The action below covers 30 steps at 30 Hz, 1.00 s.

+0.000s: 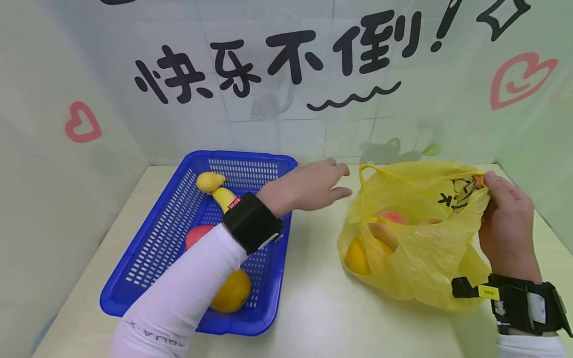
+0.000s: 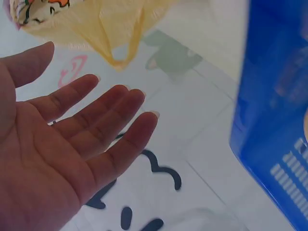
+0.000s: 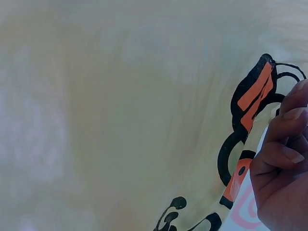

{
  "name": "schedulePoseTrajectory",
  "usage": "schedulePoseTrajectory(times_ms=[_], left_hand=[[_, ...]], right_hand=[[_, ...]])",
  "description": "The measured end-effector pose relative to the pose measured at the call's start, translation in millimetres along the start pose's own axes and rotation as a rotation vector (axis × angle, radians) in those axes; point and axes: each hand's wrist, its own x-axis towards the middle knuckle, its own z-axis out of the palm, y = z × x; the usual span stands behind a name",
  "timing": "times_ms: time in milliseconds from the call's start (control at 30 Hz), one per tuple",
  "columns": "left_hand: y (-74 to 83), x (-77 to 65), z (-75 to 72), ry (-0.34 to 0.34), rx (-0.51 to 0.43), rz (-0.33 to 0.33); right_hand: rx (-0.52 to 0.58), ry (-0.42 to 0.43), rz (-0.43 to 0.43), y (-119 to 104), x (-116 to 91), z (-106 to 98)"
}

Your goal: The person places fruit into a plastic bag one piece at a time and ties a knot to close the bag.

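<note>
A yellow plastic bag (image 1: pixel 429 258) stands on the right of the table, its mouth held up on the right side. Through its thin wall show an orange (image 1: pixel 358 256) and other round fruit, partly hidden. My right hand (image 1: pixel 508 223) grips the bag's rim near the printed figure; in the right wrist view its curled fingers (image 3: pixel 276 159) lie at the bag's edge. My left hand (image 1: pixel 309 186) hangs between the blue basket (image 1: pixel 281 278) and the bag, fingers spread loosely. In the left wrist view its palm (image 2: pixel 43 159) holds nothing, and the bag's handle loop (image 2: pixel 120 62) is beyond the fingertips.
Inside the basket lie a pear (image 1: pixel 209 182), a banana (image 1: pixel 224 199), a red fruit (image 1: pixel 197 234) and an orange-coloured fruit (image 1: pixel 233 292), some partly covered by my left arm. A wall (image 1: pixel 286 134) with black lettering stands behind the table (image 1: pixel 331 308).
</note>
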Motion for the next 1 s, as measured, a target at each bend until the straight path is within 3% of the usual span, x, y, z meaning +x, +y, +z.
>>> schedulePoseTrajectory(times_ms=[100,267,367,533,633,767,933,1000], left_hand=[[-15.1,-15.9,-3.1,0.018,-0.043,-0.079],[-47.7,-51.4,-2.0,-0.018,-0.086,-0.19],[-69.1,-71.1,1.2,-0.071,-0.069,-0.261],[-97.9,-95.8,8.1,-0.221,-0.014,-0.382],[-111.0,-105.5,12.1,-0.32,-0.045,-0.463],[-126.8,-115.8,20.3,-0.433,-0.181,-0.575],[-138.0,-119.6,36.1,-0.5,-0.365,-0.639],[-138.8,-118.9,41.5,-0.517,-0.397,-0.653]], right_hand=[[0.004,-0.001,-0.004,-1.1,-0.2,-2.0],[0.002,-0.013,-0.002,-2.0,-0.8,-4.7],[-0.006,-0.016,0.002,-3.1,-0.9,-6.2],[-0.015,-0.015,0.013,-3.6,-0.8,-6.3],[-0.016,-0.017,0.018,-3.3,-0.7,-6.1],[-0.018,-0.024,0.024,-2.6,-0.5,-5.9],[-0.019,-0.018,0.018,-2.5,-0.5,-5.5],[-0.022,-0.015,0.022,-2.8,-0.5,-5.7]])
